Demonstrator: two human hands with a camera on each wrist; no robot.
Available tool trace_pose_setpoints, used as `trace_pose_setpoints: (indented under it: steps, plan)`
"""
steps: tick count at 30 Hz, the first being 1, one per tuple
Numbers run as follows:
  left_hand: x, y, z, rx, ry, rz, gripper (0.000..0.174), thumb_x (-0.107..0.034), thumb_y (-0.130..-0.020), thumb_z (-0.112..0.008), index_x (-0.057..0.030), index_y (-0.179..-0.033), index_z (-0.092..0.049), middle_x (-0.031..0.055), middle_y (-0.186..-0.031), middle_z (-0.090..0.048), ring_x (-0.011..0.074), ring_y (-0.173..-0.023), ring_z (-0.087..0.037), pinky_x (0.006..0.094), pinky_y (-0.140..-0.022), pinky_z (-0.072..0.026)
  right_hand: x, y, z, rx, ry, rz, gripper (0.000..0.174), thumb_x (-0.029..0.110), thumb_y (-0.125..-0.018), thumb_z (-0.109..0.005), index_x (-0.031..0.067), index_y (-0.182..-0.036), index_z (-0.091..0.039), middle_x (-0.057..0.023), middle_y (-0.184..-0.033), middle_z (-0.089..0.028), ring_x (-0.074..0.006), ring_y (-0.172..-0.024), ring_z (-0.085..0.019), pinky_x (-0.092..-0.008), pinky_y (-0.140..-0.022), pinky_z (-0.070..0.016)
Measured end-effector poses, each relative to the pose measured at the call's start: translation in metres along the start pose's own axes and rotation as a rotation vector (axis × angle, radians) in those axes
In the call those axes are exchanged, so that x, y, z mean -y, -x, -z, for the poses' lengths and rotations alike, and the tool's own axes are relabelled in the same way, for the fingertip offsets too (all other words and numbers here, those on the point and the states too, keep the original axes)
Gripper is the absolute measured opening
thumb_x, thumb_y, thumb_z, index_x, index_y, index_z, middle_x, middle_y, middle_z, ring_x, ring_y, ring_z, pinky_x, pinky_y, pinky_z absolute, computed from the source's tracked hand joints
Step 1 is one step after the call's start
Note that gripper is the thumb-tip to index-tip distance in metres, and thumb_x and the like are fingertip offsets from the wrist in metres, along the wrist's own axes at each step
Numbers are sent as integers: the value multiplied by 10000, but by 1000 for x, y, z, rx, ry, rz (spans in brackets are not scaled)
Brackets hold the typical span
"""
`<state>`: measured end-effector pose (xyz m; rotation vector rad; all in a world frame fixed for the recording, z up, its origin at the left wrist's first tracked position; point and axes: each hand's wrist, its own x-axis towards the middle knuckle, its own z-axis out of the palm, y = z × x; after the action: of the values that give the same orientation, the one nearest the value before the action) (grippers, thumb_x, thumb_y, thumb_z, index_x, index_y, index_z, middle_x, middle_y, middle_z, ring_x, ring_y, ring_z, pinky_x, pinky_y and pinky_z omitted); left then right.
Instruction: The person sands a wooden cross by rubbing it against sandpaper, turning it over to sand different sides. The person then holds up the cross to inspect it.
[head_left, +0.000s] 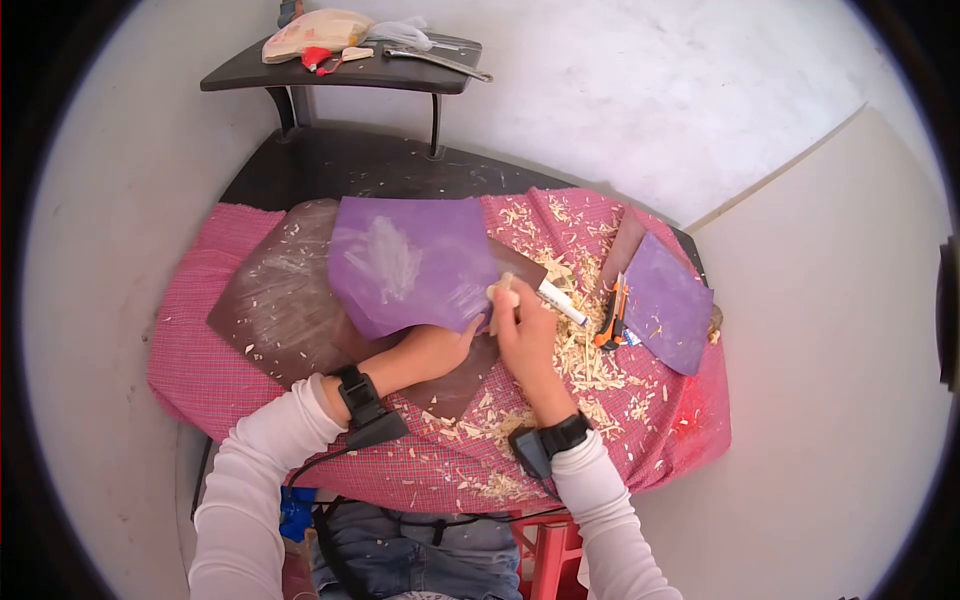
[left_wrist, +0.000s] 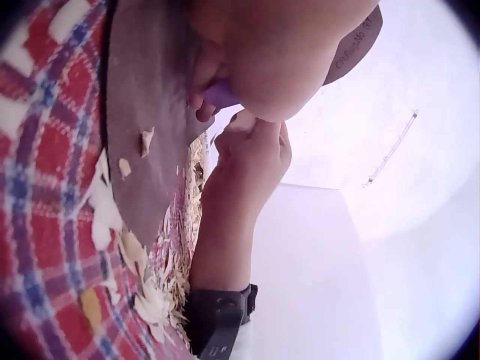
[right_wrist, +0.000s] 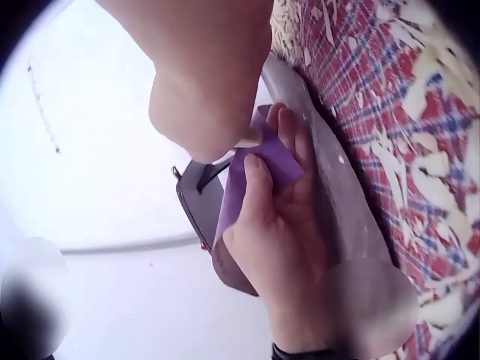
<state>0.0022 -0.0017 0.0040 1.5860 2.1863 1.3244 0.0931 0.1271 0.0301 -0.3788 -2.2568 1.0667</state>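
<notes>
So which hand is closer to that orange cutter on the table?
The right. The right hand, pinching a small wooden piece, is close beside the orange cutter without touching it; the left hand is farther off, gripping the edge of the purple sheet.

Shavings [head_left: 580,362], maybe cutter [head_left: 610,320], crowd right grip [head_left: 525,335].
</notes>
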Motion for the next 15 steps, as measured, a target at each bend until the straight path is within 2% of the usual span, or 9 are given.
trace_pose_setpoints:
  steps: [4,5,8,9,12,13,15]
  plan:
    - [-1,1,4,19,123,63,297,-164,-950,-480,-1,-1194,-527,207,-1151,-575,363,-1082,-541,428,-923,-408,25,18,-14,-1,-92,275,260,218,-939,-558,35,-1120,-598,-114,-606,-620,-252,-513,-621,-323,-482,-453]
    - [-2,1,4,11,107,48,300,-169,-949,-484,-2,-1193,-528,206,-1147,-577,362,-1072,-545,428,-916,-412,17,16,-14,0,-86,279,264,220,-932,-571,29,-1112,-599,-124,-605,-616,-262,-522,-621,-325,-486,-453]
    - [3,1,0,17,44,-7,294,-181,-942,-497,-7,-1176,-534,200,-1130,-584,359,-1042,-557,424,-898,-421,-6,1,-2,-2,-16,7,266,217,-918,-595,23,-1100,-598,-139,-631,-621,-258,-530,-627,-329,-487,-451]
    - [3,0,-1,17,21,-25,290,-184,-939,-501,-10,-1168,-536,198,-1123,-586,358,-1032,-561,423,-893,-423,-6,-1,2,22,-51,-5,273,220,-912,-604,20,-1098,-598,-140,-625,-617,-251,-528,-627,-331,-480,-444]
    - [-3,2,4,18,77,31,274,-169,-941,-497,-11,-1160,-547,192,-1110,-594,352,-1026,-566,423,-886,-427,8,11,-7,30,-92,128,286,223,-919,-592,17,-1118,-592,-131,-613,-616,-243,-526,-628,-330,-479,-445]
    - [-6,1,8,40,102,50,268,-163,-942,-493,-12,-1156,-549,190,-1097,-597,349,-1017,-569,425,-877,-429,20,16,-6,48,-27,207,295,219,-922,-585,15,-1136,-585,-129,-615,-615,-246,-528,-628,-329,-490,-456]
    - [-13,0,15,88,155,85,256,-151,-944,-486,-13,-1149,-553,185,-1071,-602,344,-999,-574,428,-860,-433,14,13,-9,28,-51,198,297,217,-923,-585,14,-1140,-581,-131,-628,-618,-250,-532,-629,-331,-496,-460]
